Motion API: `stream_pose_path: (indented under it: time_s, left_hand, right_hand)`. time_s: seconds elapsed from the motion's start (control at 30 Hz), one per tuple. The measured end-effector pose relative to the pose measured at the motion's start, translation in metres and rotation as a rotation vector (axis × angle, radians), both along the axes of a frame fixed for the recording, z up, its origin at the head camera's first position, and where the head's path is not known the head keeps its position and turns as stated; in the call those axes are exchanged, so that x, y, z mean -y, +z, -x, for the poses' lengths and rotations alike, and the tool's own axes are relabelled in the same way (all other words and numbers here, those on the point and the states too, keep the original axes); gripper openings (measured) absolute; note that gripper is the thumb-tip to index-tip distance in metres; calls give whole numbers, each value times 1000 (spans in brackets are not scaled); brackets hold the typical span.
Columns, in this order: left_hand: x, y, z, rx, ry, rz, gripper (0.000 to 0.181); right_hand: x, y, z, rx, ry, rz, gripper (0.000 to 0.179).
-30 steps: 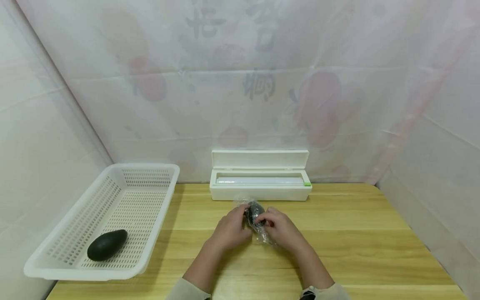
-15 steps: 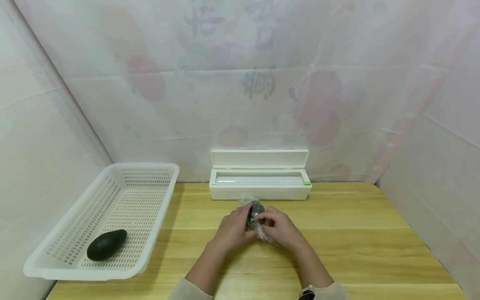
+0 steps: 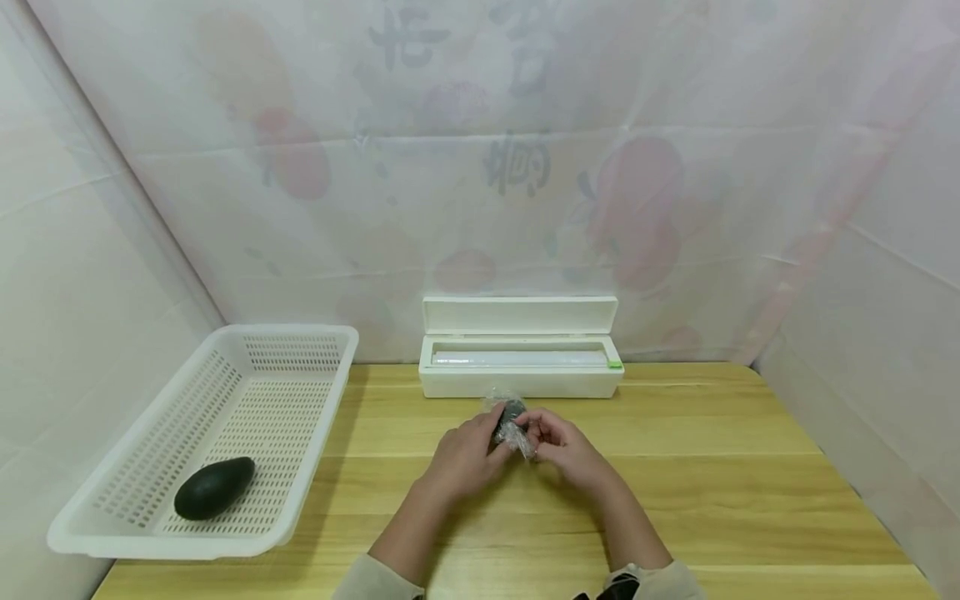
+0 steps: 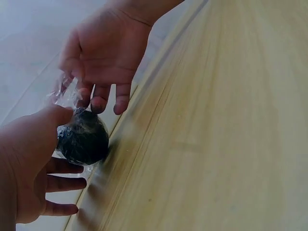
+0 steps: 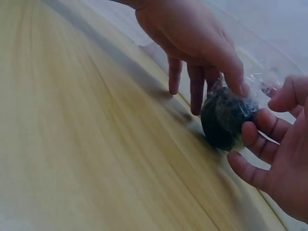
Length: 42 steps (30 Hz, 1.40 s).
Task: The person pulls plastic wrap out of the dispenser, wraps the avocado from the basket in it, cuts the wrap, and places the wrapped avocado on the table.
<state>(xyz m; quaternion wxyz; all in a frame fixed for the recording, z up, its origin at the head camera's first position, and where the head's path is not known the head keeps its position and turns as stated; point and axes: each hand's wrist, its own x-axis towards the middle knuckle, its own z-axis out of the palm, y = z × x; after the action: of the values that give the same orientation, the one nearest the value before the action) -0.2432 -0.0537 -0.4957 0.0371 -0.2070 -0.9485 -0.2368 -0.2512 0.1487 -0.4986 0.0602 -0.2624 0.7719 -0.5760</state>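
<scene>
A dark green avocado [image 3: 513,412] wrapped in clear cling film [image 3: 517,437] is between both hands, just in front of the white box. My left hand [image 3: 463,456] holds it from the left, with the thumb pressing the film against its near side in the right wrist view. My right hand [image 3: 567,451] pinches a gathered end of the film between thumb and forefinger, its other fingers beside the avocado [image 4: 85,139] in the left wrist view. Part of the fruit is hidden behind the left fingers.
A white box [image 3: 521,384] with raised lid holds a roll of cling film [image 3: 517,359] at the table's back edge. On the left stands a white perforated basket [image 3: 341,367] with an unwrapped avocado [image 3: 214,488] in it. Fabric walls enclose the wooden table [image 3: 712,483].
The loose film tail, which trailed down to the right, is now gathered up close to the avocado. My right fingers have shifted along the film; the left hand stays on the avocado.
</scene>
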Motion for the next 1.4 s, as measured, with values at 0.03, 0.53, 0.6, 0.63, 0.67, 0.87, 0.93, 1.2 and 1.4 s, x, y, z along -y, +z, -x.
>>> stream_pose_path:
  time_s: [0.03,0.53,0.6,0.63,0.67,0.87,0.93,1.2,1.4]
  left_hand:
    - [0,0,0,1,2,-2,63]
    - [2,5,3,-3,-136,-96,63]
    - [2,5,3,7,-141,-109,62]
    - [2,5,2,14,-142,-116,61]
    - [2,5,2,21,-140,-121,60]
    - [2,3,2,105,-105,-199,59]
    - [3,2,3,136,-99,-246,59]
    - [9,2,7,196,-120,-355,42]
    - [8,2,4,238,-115,-407,41]
  right_hand:
    - [0,0,0,-4,1,-1,41]
    - [10,-3,4,37,-391,-48,42]
    - [12,-2,5,78,-419,-20,53]
    - [13,-1,5,95,-432,-15,57]
    - [14,-1,5,114,-439,-10,61]
    - [18,11,-3,189,-421,-14,55]
    - [17,9,-3,175,-414,-29,45]
    - [11,-1,2,148,-418,-11,24]
    - [7,-1,6,157,-554,67,36]
